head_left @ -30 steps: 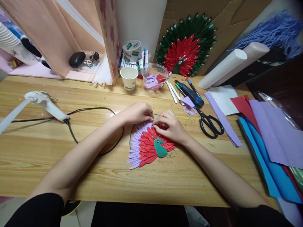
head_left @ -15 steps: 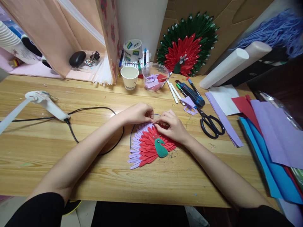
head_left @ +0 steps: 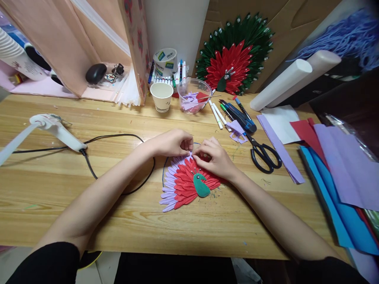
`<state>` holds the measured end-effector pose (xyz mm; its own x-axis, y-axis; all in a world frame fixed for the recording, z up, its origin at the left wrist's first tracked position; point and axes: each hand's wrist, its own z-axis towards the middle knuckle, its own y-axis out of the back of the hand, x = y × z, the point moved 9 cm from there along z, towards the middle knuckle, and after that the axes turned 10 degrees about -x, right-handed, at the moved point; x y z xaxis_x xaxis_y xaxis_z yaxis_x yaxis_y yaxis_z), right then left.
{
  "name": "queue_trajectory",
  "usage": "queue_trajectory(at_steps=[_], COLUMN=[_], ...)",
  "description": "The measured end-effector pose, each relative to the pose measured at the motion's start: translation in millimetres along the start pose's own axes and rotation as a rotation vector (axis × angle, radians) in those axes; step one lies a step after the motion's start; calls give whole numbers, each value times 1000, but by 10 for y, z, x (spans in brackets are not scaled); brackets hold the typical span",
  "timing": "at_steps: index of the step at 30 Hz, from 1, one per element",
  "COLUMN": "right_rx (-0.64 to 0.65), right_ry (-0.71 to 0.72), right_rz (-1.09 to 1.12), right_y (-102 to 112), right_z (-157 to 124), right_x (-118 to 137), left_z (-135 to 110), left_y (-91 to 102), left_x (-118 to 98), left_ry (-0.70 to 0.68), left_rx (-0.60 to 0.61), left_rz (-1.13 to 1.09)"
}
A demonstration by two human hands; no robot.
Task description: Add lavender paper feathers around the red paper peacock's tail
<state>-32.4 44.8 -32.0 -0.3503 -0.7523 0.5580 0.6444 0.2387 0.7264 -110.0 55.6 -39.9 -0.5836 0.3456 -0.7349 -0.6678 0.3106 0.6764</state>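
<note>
While the left hand (head_left: 174,142) bends its fingers closed around the tip of a lavender petal (head_left: 188,156), the right hand (head_left: 215,159) brings thumb and forefinger together just beside it; whether these also grip the petal cannot be told. Both hands meet at the far edge of a paper peacock (head_left: 184,179), which lies flat in the middle of the wooden desk (head_left: 142,225), its lavender petals fanned outside red ones and a green bird body (head_left: 201,187) at the near right. To the left rests a white glue gun (head_left: 60,134) with a looping black cord (head_left: 119,135). Black-handled scissors (head_left: 265,157) lie to the right. On the far side stand a paper cup (head_left: 161,98) and, just right of it, a clear plastic bowl (head_left: 192,106) of lavender and red scraps (head_left: 191,99).
</note>
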Motion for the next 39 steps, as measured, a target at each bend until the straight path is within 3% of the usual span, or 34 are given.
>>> queue_trajectory(at_steps=[7,16,23,27,32,39], right_rx=[-109,-255,-220,-273,-312,-294], right_ry=[-67,-109,-262,-340,-356,-363], right_rz=[30,-9,-37,-36,-30,-3], right_y=[109,447,624,739,807,778], right_z=[-2,36,-302,-493,-523,-516], right_x=[-97,-149,-481,-654,-684,-692], left_z=[4,-21,-30,-40,-37,-5], left_y=[9,-15,-58,-56,-34,-55], left_x=[-79,-182,-235,-213,-185,-236], left_ry=[-130,-272,-317,-316,-326,-325], left_rx=[19,21,54,69,55,91], left_rz=[114,323,529,416,193,166])
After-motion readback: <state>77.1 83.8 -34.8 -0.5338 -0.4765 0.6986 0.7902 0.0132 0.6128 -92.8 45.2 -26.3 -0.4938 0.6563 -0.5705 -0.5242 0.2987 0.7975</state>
